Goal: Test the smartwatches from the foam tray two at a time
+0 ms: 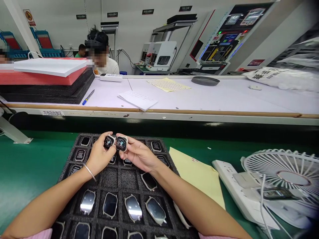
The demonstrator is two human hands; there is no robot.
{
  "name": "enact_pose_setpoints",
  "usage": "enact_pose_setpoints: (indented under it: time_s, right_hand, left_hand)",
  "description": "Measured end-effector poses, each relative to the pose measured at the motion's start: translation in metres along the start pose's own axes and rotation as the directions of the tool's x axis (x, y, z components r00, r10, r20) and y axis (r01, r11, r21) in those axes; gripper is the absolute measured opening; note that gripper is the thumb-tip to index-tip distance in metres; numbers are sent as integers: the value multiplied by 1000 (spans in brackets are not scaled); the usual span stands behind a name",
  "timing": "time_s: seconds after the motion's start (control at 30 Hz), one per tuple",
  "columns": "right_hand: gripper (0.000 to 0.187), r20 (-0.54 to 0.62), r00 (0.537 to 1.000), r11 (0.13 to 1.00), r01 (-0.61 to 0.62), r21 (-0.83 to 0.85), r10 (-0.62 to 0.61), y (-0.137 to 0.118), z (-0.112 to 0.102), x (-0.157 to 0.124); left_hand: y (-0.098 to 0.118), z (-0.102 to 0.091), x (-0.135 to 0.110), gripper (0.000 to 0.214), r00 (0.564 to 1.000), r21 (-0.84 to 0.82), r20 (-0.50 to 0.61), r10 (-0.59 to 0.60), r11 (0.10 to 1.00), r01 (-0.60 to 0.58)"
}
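Observation:
My left hand [100, 154] is closed around a smartwatch case [109, 142] without a strap, its round dial lit on a dark screen. Right beside it, my right hand [139, 154] grips a second smartwatch [121, 143] showing a similar lit dial. Both watches are held up over a black foam tray [109, 178] with square pockets. Several more watch cases lie in the pockets, such as a dark-screened one [110, 204]. Some in the far rows show white text, like the watch [156, 146] at the far right corner. Two pockets under my wrists hold no watch.
To the right lie a yellow sheet [196, 176], a white power strip [243, 196] and a white fan [281, 176]. A raised shelf [211, 99] beyond carries papers [138, 99], a pen [88, 97] and stacked foam [45, 93]. Across it sits a person [109, 64] wearing a head device.

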State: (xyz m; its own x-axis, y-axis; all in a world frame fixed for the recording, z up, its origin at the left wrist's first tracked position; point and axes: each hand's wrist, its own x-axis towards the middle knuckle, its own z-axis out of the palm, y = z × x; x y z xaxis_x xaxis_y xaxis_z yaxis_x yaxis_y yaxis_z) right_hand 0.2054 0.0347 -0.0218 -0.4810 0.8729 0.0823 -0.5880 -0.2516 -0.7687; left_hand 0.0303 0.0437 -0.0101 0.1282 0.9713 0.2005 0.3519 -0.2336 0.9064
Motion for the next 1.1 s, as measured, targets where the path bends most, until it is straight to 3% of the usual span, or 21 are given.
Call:
enact_pose_setpoints:
  time_s: [1.1]
  right_hand:
    - [47, 9, 1000, 999, 0, -47, 0, -2, 2, -3]
  left_hand:
    - [4, 0, -4, 50, 999, 25, 0, 48, 999, -48]
